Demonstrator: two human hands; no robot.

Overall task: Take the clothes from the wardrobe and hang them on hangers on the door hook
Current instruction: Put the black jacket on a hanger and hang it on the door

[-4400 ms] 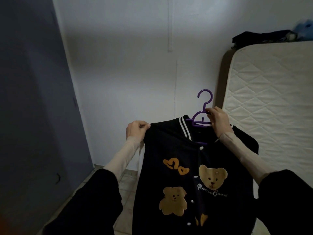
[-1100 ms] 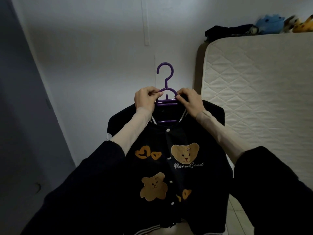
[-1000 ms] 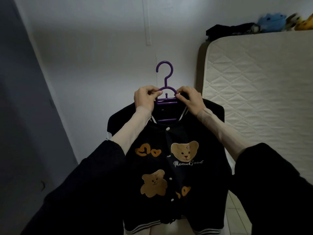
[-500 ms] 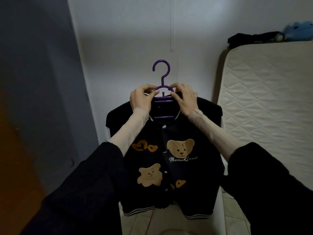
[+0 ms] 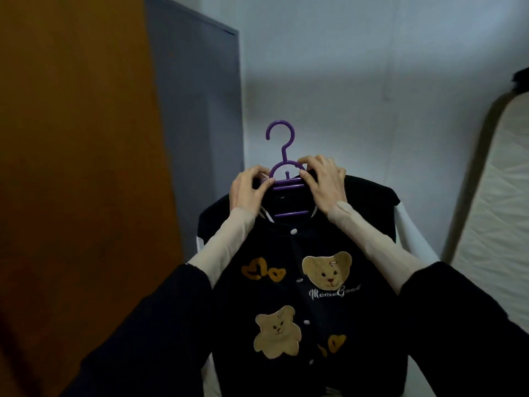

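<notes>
Now the orange door (image 5: 80, 167) has come into view at left; both hands, left hand (image 5: 248, 187) and right hand (image 5: 325, 181), grip the purple hanger (image 5: 286, 179) carrying the jacket (image 5: 300, 282), so hanging seems next.

You have a purple hanger (image 5: 282, 156) carrying a black jacket (image 5: 309, 282) with white sleeves and white snap buttons down its front. On the jacket's front sit two tan bear patches, mustard-yellow heart outlines and white script lettering; its collar shows thin white stripes. Your own sleeves are black over pale beige cuffs. Left of the jacket stands an orange-brown door (image 5: 80, 167), then a grey-blue wardrobe (image 5: 197, 124). Right of the jacket, the mattress (image 5: 498, 224) is cream with a quilted diamond pattern.
</notes>
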